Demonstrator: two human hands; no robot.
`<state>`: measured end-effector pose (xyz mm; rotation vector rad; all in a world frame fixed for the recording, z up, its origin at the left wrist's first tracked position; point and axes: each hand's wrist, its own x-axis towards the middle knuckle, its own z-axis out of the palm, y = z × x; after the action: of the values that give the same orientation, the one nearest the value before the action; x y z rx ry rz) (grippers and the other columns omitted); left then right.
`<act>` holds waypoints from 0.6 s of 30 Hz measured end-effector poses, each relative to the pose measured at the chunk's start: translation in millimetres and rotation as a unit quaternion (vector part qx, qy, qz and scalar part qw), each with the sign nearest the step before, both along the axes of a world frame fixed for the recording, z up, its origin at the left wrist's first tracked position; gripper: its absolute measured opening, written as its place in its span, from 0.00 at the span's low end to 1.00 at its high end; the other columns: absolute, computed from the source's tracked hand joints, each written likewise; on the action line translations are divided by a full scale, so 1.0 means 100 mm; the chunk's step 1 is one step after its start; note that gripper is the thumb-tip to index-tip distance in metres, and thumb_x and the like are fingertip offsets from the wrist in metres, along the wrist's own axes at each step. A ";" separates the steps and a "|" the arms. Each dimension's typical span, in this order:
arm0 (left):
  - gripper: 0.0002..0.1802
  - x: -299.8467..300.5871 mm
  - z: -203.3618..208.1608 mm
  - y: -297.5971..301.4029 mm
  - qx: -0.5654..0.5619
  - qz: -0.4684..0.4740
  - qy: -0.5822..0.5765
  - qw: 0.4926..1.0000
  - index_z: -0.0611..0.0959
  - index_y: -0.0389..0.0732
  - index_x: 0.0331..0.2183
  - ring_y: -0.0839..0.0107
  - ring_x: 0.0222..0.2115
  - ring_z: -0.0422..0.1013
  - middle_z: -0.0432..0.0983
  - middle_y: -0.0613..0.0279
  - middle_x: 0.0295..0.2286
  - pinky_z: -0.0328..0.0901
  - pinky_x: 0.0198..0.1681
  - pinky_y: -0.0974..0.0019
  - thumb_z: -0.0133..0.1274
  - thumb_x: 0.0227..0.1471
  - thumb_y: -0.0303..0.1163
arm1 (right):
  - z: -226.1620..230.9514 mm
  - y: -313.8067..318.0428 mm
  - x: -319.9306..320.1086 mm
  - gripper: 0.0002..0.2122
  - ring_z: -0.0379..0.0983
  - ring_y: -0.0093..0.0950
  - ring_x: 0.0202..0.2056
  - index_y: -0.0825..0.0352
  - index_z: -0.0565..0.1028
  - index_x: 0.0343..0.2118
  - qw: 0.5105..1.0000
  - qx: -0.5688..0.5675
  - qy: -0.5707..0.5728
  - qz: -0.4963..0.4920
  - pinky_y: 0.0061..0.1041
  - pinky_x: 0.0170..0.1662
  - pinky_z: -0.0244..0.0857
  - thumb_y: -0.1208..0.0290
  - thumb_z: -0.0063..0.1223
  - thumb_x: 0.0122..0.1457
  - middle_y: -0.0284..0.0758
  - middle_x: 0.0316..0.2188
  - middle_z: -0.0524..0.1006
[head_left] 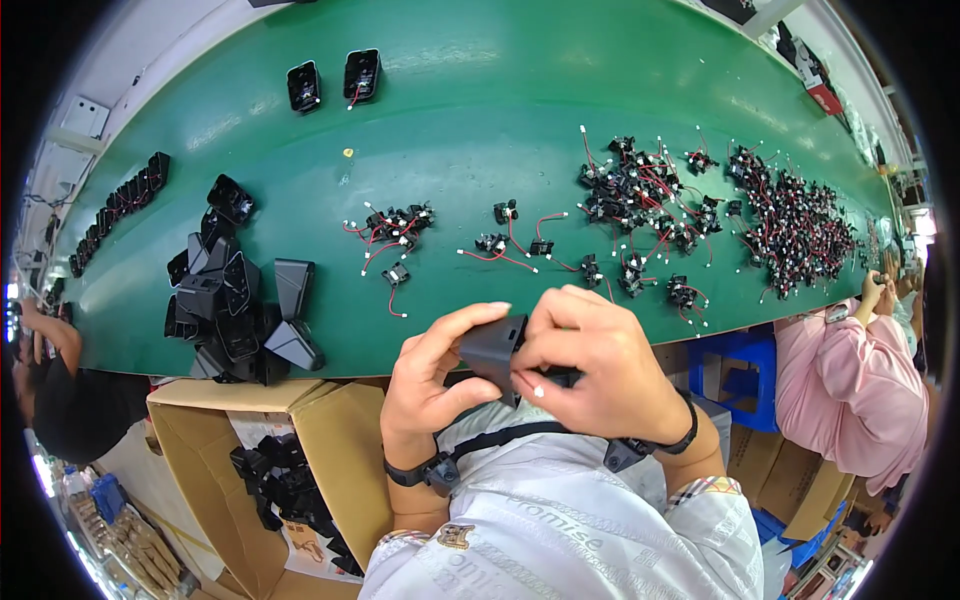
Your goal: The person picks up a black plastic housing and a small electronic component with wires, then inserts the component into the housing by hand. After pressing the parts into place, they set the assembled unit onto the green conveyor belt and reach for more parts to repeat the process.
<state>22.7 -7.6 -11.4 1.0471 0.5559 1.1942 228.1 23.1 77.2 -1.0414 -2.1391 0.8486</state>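
Just past the table's near edge, my left hand [438, 368] grips a black plastic housing [488, 347] with its fingers on one side and thumb below. My right hand [602, 362] is closed at the housing's open end, its fingertips pinched together. By the right thumb shows a white plug [538, 391]; the rest of that small wired part is mostly hidden by the fingers. Closest to both hands on the table are a few small black parts with red and black wires, one of them a single piece [396, 274] with its lead toward me.
A pile of black housings [215, 290] stands at the left, above a cardboard box [352, 470] holding black parts. Heaps of wired parts [640, 190] cover the green table's [470, 110] right side. Two filled housings [361, 76] lie far back. Other people sit at both ends.
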 end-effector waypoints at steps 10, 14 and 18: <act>0.40 0.09 -0.04 0.02 0.057 0.018 0.029 0.998 0.70 0.26 0.58 0.67 0.50 0.73 0.72 0.51 0.53 0.70 0.53 0.63 0.68 0.51 0.36 | -0.16 -0.08 0.00 0.09 0.68 0.31 0.26 0.65 0.79 0.25 0.997 0.041 0.065 -0.026 0.27 0.28 0.61 0.82 0.67 0.40 0.33 0.25 0.72; 0.39 0.13 -0.14 0.00 0.003 0.022 -0.052 0.998 0.67 0.25 0.59 0.67 0.53 0.70 0.70 0.50 0.55 0.67 0.55 0.63 0.66 0.53 0.34 | -0.20 -0.09 -0.04 0.10 0.69 0.31 0.26 0.66 0.80 0.28 0.996 0.052 0.063 -0.044 0.27 0.28 0.63 0.82 0.68 0.40 0.33 0.27 0.72; 0.40 0.17 -0.19 -0.01 -0.003 0.018 -0.046 0.999 0.66 0.25 0.59 0.66 0.54 0.69 0.69 0.50 0.55 0.66 0.55 0.62 0.65 0.54 0.37 | -0.18 -0.05 0.00 0.09 0.72 0.29 0.27 0.66 0.80 0.29 0.996 0.084 0.026 0.004 0.26 0.28 0.66 0.83 0.67 0.44 0.34 0.29 0.73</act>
<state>39.9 -8.3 -30.2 0.9750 0.5074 1.2664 228.4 17.8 59.6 -0.9151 -2.1317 0.6784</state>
